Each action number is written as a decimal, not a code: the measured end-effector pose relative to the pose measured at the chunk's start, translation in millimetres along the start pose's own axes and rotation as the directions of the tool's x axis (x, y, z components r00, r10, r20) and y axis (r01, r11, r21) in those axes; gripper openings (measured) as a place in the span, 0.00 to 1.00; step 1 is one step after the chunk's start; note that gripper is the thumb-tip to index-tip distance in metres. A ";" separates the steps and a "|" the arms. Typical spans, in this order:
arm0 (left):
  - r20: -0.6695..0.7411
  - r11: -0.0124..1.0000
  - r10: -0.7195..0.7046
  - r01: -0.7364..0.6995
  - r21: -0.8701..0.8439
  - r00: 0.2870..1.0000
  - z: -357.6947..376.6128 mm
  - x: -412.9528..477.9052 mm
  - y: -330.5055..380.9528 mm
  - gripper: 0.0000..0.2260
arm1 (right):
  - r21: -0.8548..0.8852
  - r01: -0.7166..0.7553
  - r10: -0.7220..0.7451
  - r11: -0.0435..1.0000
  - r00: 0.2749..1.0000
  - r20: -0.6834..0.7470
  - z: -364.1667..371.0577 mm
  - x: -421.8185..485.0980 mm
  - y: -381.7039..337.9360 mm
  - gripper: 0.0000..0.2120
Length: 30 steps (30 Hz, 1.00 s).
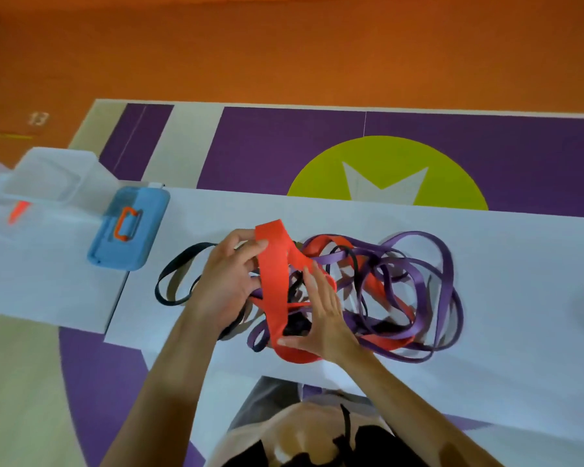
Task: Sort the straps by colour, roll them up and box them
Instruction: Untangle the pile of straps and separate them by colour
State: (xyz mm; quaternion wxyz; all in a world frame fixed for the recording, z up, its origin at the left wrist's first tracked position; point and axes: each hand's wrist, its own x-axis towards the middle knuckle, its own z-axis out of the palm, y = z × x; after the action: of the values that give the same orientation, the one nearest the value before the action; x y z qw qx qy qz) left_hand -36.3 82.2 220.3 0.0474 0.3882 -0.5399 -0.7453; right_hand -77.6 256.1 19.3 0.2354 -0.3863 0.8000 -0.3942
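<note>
- Centrally on the white worktop (503, 237) lies a tangle of straps: purple straps (447, 261) make up most of it and spread to the right, with red lengths threaded through them.
- A black strap (169, 281) loops out of the left side of the heap and lies flat on the worktop, passing under the left forearm.
- The wide red strap (273, 274) is raised out of the heap and stands up in a loop between the two hands.
- Left hand (228, 284): fingers curled, gripping the red strap near the top of its loop.
- Right hand (322, 320): fingers straight and laid against the strap's right side, thumb resting on its lower bend. Flat contact rather than a clear grip.
- Containers: a clear plastic box (53, 176) stands at the far left end of the worktop, well apart from the heap. It is blurred. An orange streak (18, 210) shows by its near wall, but whether that lies inside I cannot tell. No strap is visible in it.
- A blue lid (129, 227) with an orange handle lies flat just right of the clear box, between box and heap and close to the black strap's loop.
</note>
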 end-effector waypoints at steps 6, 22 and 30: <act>0.223 0.994 0.105 -0.103 -0.017 0.969 -19.5 -18.7 27.9 0.07 | -0.002 -0.055 0.051 0.998 0.933 -0.355 -4.3 37.1 -39.3 0.64; 0.066 0.868 0.240 -0.245 0.432 0.968 -194.5 28.0 -10.3 0.09 | 0.084 -0.193 0.210 0.978 0.921 -0.327 27.6 37.0 -136.6 0.08; 0.567 0.868 -0.109 -0.199 0.454 0.816 -139.9 9.1 -65.2 0.17 | 0.040 -0.024 0.038 0.999 0.914 -0.404 37.5 51.8 -175.4 0.08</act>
State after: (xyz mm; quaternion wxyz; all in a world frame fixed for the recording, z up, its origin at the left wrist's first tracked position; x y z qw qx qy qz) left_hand 68.2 -2.7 144.4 -0.2005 0.1301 -0.7100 -0.6624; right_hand -6.8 129.1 136.4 0.0775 -0.2796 0.8306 -0.4753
